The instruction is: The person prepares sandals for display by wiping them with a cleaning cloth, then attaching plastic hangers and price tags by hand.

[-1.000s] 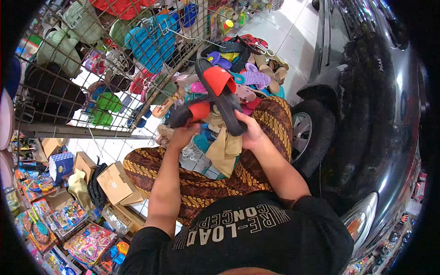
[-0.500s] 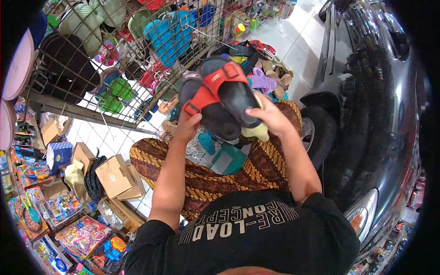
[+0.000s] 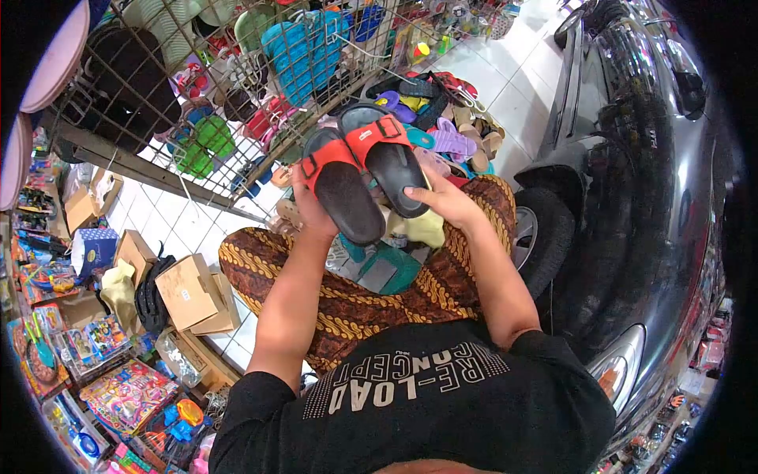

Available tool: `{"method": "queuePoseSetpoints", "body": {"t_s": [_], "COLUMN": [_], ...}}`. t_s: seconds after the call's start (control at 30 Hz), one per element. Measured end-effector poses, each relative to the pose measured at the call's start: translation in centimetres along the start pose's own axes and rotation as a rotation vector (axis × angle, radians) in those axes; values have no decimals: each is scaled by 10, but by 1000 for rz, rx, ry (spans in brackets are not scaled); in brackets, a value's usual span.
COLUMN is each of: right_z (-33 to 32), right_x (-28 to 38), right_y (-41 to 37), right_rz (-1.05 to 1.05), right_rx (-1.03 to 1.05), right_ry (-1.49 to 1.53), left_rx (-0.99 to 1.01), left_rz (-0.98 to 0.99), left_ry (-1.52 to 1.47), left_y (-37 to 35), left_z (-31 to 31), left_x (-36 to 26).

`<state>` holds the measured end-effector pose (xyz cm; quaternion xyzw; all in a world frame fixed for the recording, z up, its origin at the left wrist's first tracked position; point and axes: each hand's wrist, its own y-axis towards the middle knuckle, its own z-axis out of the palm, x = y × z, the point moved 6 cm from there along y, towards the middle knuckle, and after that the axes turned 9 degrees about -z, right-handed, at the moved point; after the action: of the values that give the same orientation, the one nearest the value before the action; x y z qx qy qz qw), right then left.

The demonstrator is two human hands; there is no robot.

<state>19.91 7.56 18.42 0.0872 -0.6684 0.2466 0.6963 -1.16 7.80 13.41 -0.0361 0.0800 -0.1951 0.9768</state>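
Two black slide sandals with red buckled straps are held up side by side over my lap, soles down and insoles facing me. My left hand (image 3: pixel 313 207) grips the left sandal (image 3: pixel 347 197) along its outer side, near the strap. The right sandal (image 3: pixel 397 172) is pinched by my right hand (image 3: pixel 446 197), thumb on the insole near the heel and fingers hidden underneath. A pale yellow cloth (image 3: pixel 416 227) hangs below my right hand. Under the sandals, a green and clear plastic piece (image 3: pixel 387 268) lies between my legs.
A wire rack (image 3: pixel 237 103) with hanging sandals stands at front left. Beyond my hands is a pile of assorted footwear (image 3: pixel 454 141). A dark car (image 3: pixel 624 197) is close on my right. Cardboard boxes (image 3: pixel 189 292) and packaged toys (image 3: pixel 130 391) are to my left.
Both sandals have come slightly closer together and turned more upright, with the left one now fully showing its insole. The cloth below my right hand shows more.
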Motion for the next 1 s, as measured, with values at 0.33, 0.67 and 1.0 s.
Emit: {"method": "queuePoseSetpoints", "body": {"t_s": [0.33, 0.67, 1.0], "right_z": [26, -17, -23], "right_x": [-10, -4, 49], "right_y": [-7, -12, -31], "right_rz": [-5, -60, -38], "right_rx": [9, -60, -306], "right_ry": [-83, -626, -205], "left_rx": [-230, -10, 126], "left_rz": [143, 117, 113], "left_ry": [105, -13, 9], "left_y": [-3, 12, 6], "left_z": [7, -10, 16], "left_x": [1, 1, -3]}}
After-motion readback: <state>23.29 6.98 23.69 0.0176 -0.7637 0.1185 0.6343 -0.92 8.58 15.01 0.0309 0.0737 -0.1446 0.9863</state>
